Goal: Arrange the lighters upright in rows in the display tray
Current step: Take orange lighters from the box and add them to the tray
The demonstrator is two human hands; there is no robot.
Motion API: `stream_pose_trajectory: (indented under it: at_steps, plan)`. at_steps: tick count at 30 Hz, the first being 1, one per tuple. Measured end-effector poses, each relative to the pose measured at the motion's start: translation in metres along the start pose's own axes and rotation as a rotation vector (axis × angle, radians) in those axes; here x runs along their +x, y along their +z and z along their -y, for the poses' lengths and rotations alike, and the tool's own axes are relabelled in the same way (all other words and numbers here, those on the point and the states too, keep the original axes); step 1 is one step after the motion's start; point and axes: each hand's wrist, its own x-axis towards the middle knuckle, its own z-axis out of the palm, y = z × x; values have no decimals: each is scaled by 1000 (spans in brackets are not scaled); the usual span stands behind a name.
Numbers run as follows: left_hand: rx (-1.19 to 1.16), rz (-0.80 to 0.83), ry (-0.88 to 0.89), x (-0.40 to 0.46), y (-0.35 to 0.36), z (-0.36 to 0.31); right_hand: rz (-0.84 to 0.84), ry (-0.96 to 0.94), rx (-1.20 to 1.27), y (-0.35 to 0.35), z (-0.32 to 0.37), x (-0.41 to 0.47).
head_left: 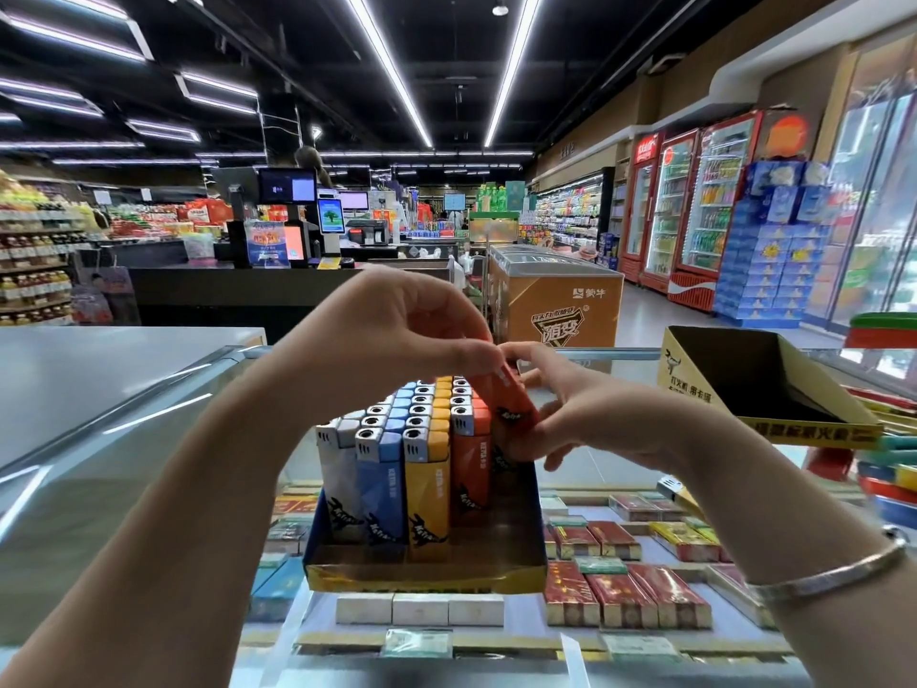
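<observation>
A display tray (426, 576) with a gold front rim stands on the glass counter. Inside it lighters stand upright in rows: white (333, 469), blue (384, 481), yellow (427, 489) and orange (469, 464). At the tray's right side a tilted orange lighter (516, 409) leans over the orange row. My left hand (397, 335) pinches its top from above. My right hand (570, 414) grips its body from the right, fingers curled round it.
An empty yellow-and-black carton (764, 389) sits to the right on the glass counter (149, 439). Cigarette packs (620, 588) lie under the glass. Coloured items are stacked at the far right edge (888, 469). Behind stand a checkout desk and freezers.
</observation>
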Motion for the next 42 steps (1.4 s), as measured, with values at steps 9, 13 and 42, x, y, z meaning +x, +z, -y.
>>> stream_pose_trajectory:
  at_steps: [9, 13, 42]
  plan:
    - [68, 133, -55, 0, 0, 2, 29, 20, 51, -2, -1, 0]
    - [238, 174, -84, 1, 10, 4, 23, 32, 58, -4, -4, 3]
    - [335, 366, -330, 4, 4, 16, 9, 32, -28, -3, 0, -1]
